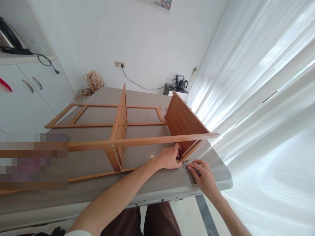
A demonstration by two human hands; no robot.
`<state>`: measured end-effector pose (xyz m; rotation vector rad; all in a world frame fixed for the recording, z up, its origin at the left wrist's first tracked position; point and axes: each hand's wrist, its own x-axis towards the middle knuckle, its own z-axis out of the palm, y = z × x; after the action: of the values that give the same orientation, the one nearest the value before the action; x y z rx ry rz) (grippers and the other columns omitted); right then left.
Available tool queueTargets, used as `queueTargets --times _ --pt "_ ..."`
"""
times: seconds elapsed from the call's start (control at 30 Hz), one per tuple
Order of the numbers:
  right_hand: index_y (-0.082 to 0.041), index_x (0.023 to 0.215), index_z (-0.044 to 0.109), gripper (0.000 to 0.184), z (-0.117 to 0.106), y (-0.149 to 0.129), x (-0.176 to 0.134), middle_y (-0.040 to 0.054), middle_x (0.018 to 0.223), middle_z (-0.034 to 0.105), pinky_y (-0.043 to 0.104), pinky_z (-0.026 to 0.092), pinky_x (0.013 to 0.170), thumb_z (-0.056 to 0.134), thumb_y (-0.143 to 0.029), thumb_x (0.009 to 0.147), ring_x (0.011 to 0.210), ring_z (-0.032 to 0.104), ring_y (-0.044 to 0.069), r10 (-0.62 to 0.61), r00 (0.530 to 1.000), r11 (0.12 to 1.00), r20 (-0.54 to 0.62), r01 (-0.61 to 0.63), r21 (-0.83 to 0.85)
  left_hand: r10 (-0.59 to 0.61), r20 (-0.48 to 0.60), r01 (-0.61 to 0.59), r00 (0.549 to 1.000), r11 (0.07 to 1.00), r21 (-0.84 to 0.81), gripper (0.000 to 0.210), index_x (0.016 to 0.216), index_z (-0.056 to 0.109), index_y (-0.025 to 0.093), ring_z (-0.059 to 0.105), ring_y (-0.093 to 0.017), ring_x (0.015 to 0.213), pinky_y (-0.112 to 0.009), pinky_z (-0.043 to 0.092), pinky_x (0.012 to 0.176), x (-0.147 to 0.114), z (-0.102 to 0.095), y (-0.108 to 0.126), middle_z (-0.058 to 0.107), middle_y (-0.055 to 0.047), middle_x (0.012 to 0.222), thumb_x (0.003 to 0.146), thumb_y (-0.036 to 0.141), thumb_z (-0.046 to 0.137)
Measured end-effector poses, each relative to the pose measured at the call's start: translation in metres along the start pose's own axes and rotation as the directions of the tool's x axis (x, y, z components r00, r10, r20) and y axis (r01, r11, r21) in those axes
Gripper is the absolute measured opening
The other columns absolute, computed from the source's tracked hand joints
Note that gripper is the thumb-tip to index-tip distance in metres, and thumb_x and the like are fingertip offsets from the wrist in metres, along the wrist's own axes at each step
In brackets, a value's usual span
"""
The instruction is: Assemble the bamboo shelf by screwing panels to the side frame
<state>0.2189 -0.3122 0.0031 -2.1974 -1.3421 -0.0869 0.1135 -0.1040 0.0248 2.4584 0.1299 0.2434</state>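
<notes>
A wooden shelf frame (141,142) lies on its side on the table, with two slatted boards standing between its rails. My left hand (169,157) is closed around the lower rail at the corner where the right-hand board (188,118) meets it; its fingertips are partly hidden behind the wood. Just right of it, my right hand (203,175) pinches a small bent metal hex key (184,165). The key's tip is close to the rail end beside my left thumb; whether it sits in a screw I cannot tell. The middle board (119,121) stands farther left.
Another ladder-like wooden side frame (98,125) lies at the back of the grey-covered table (147,95). Dried stalks (93,82) are at the far left. A white curtain (270,114) hangs close on the right. A pixelated patch covers the left end of the shelf.
</notes>
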Motion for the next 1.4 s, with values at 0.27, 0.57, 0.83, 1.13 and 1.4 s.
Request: queueTargets --times 0.27,0.57,0.83,1.13,1.4 --pt "-0.026 0.114 0.066 0.028 -0.006 0.001 0.002 0.0076 0.099 0.066 0.038 0.049 0.079 0.041 -0.028 0.101 0.09 0.06 0.022 -0.252 0.963 0.948 0.091 0.265 -0.177 -0.033 0.001 0.033 0.999 0.999 -0.012 0.048 0.111 0.039 0.024 0.067 -0.023 0.086 -0.031 0.047 0.068 0.0 -0.002 0.003 0.068 0.0 0.097 0.075 0.039 0.066" --pt "-0.024 0.113 0.064 0.026 -0.011 -0.005 -0.001 0.0073 0.102 0.068 0.038 0.047 0.085 0.042 -0.02 0.1 0.095 0.062 0.022 -0.344 0.93 0.896 0.129 0.366 -0.251 -0.021 0.002 0.021 1.0 1.0 -0.004 0.048 0.111 0.038 0.024 0.067 -0.022 0.087 -0.032 0.048 0.07 0.001 -0.001 0.002 0.067 -0.001 0.098 0.075 0.038 0.065" --pt "-0.026 0.108 0.064 0.023 -0.011 -0.011 -0.005 0.0061 0.095 0.061 0.035 0.051 0.079 0.043 -0.022 0.099 0.087 0.059 0.019 -0.244 0.966 0.964 0.083 0.251 -0.086 -0.04 0.001 0.04 0.999 0.999 0.003 0.047 0.11 0.038 0.024 0.067 -0.022 0.087 -0.032 0.049 0.073 0.001 0.002 0.002 0.067 -0.001 0.097 0.075 0.036 0.066" --pt "-0.029 0.104 0.066 0.027 -0.015 -0.007 0.005 0.0044 0.095 0.062 0.032 0.052 0.079 0.039 -0.029 0.101 0.091 0.06 0.019 -0.168 0.969 0.978 0.183 0.141 0.154 -0.061 0.0 0.061 0.998 0.998 0.013 0.047 0.11 0.038 0.025 0.066 -0.021 0.086 -0.03 0.048 0.072 0.001 0.002 0.004 0.067 -0.001 0.097 0.074 0.036 0.066" --pt "-0.03 0.109 0.059 0.02 -0.033 -0.014 0.01 -0.0001 0.088 0.064 0.03 0.052 0.072 0.043 -0.031 0.098 0.077 0.062 0.017 -0.052 0.96 0.982 0.276 -0.001 0.187 -0.026 -0.016 0.026 1.0 1.0 -0.01 0.047 0.11 0.038 0.024 0.064 -0.019 0.083 -0.03 0.048 0.072 0.001 0.004 0.002 0.066 0.0 0.094 0.073 0.036 0.065"
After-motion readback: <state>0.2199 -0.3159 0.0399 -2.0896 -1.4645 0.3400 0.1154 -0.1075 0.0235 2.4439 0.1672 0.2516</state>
